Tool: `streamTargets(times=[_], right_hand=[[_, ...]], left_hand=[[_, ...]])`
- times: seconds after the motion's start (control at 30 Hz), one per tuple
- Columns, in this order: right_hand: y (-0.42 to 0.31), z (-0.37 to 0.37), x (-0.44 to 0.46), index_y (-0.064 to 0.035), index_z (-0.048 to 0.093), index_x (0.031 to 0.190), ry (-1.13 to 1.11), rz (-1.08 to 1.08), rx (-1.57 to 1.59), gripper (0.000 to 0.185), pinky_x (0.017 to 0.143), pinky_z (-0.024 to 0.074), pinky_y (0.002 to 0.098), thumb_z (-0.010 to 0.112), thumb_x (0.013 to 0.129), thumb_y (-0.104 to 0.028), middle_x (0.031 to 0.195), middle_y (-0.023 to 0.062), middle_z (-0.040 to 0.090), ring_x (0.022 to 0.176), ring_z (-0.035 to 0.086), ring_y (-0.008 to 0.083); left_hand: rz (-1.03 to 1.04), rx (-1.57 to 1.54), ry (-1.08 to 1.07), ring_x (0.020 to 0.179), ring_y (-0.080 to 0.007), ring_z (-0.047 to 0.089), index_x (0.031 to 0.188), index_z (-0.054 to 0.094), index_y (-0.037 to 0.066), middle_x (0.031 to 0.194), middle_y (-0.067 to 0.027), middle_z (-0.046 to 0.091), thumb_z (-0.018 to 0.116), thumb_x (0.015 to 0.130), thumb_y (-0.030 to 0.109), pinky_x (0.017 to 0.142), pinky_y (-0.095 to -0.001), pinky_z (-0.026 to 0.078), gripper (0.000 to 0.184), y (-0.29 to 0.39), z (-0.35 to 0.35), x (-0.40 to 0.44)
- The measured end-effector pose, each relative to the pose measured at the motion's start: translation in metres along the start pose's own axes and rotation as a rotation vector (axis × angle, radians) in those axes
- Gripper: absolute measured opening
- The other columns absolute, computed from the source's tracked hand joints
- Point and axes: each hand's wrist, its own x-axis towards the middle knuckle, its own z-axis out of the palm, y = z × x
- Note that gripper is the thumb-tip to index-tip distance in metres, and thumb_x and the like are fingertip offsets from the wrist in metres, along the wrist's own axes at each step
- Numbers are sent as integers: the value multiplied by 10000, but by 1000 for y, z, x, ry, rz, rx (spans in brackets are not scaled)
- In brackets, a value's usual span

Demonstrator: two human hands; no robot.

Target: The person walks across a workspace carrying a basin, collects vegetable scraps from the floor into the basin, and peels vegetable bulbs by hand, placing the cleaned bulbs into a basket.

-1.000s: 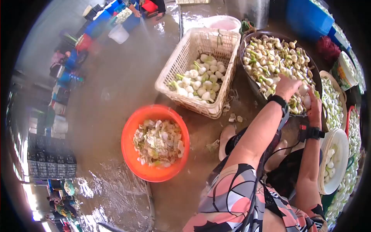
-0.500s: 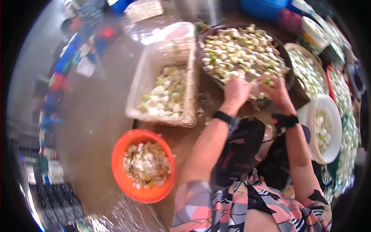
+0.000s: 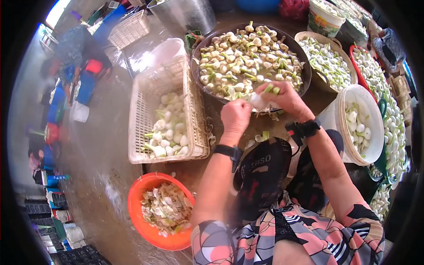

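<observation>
My right hand [image 3: 286, 99] is closed round a garlic bulb [image 3: 258, 102], its white head pointing left and cut green stem poking out above my fingers. Close beside the bulb, my left hand [image 3: 236, 115] is bunched shut with fingertips turned inward; whatever they grip is hidden. Both hands are over the near rim of a dark round tub [image 3: 304, 79] filled with unpeeled garlic bulbs [image 3: 247, 57] in murky water. Left of the tub stands a white plastic crate [image 3: 138, 119] with peeled bulbs [image 3: 165, 139] inside.
An orange basin [image 3: 134, 216] of garlic skins [image 3: 165, 207] stands at lower left. On my right are a white bucket [image 3: 375, 132] of peeled bulbs, a beige tub [image 3: 338, 44] and a red-rimmed container [image 3: 355, 55], both full. Another person [image 3: 73, 48] bends at upper left.
The view has turned, shifting the tub, crate and hands leftward in the picture. My left hand is slightly lower and farther from my right, which still holds the garlic bulb.
</observation>
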Motion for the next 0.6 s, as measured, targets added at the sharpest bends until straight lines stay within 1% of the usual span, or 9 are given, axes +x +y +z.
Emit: streamTargets(times=[0.03, 0.1, 0.17, 0.23, 0.27, 0.4, 0.5, 0.53, 0.6], right_hand=[[-3, -8, -1, -4, 654, 948, 53, 67, 184, 194, 734, 487, 276, 614, 817, -141, 890, 71, 653, 809, 612, 130], [-12, -27, -1, 28, 626, 1025, 78, 193, 492, 285, 743, 495, 270, 571, 859, -197, 927, 90, 648, 816, 618, 143], [4, -35, 14, 44, 608, 1056, 72, 193, 667, 344, 738, 495, 261, 557, 874, -244, 926, 92, 649, 825, 615, 130], [14, -23, 9, 56, 613, 1039, 116, 114, 585, 351, 735, 497, 261, 576, 864, -247, 922, 94, 650, 838, 613, 125], [8, -17, 5, 41, 627, 1023, 116, 173, 628, 328, 758, 492, 268, 595, 830, -221, 927, 94, 650, 846, 613, 138], [-18, -11, 6, 9, 644, 1037, -6, 73, 372, 350, 855, 454, 290, 606, 746, -181, 990, 106, 643, 902, 599, 161], [-19, -2, 4, 10, 650, 1030, -62, 49, 442, 362, 865, 447, 295, 634, 744, -211, 1008, 106, 640, 926, 591, 155], [-15, 5, 4, -1, 656, 1028, -12, 65, 485, 335, 843, 454, 287, 643, 757, -197, 985, 88, 644, 900, 586, 135], [-5, 12, 8, -9, 654, 1041, 82, 194, 264, 313, 824, 457, 277, 638, 775, -174, 966, 77, 645, 882, 579, 122]], left_hand=[[-47, -115, 5, 433, -182, 575, 635, 622, 1, 525, -91, 591, 565, 786, 165, 450, -296, 463, 230, -25, 10, 1], [-362, -313, -91, 434, -111, 555, 623, 609, -2, 514, -54, 573, 586, 804, 175, 410, -257, 450, 255, -27, -6, -7], [-514, -409, -262, 422, -118, 545, 642, 603, 1, 526, -74, 576, 592, 818, 200, 387, -247, 435, 266, -49, -7, -7], [-711, -603, -344, 445, -132, 555, 717, 591, 17, 616, -82, 610, 602, 835, 242, 403, -245, 447, 254, -43, -14, -18], [-677, -712, -299, 500, -141, 581, 783, 602, 10, 674, -88, 626, 613, 831, 247, 446, -245, 472, 241, -34, -18, -17], [-550, -1029, -235, 682, -165, 636, 984, 605, -25, 841, -102, 649, 642, 812, 198, 588, -257, 531, 284, 12, -28, 4], [-532, -1006, -289, 744, -169, 640, 1048, 595, -40, 882, -94, 649, 640, 800, 113, 640, -272, 544, 295, 15, -15, 10], [-550, -1041, -217, 760, -158, 639, 1015, 610, -38, 899, -91, 649, 631, 793, 50, 653, -271, 542, 240, 12, -10, 10], [-421, -1017, -101, 762, -150, 636, 994, 619, -39, 895, -89, 650, 624, 788, 29, 655, -265, 539, 217, 9, -3, 9]])
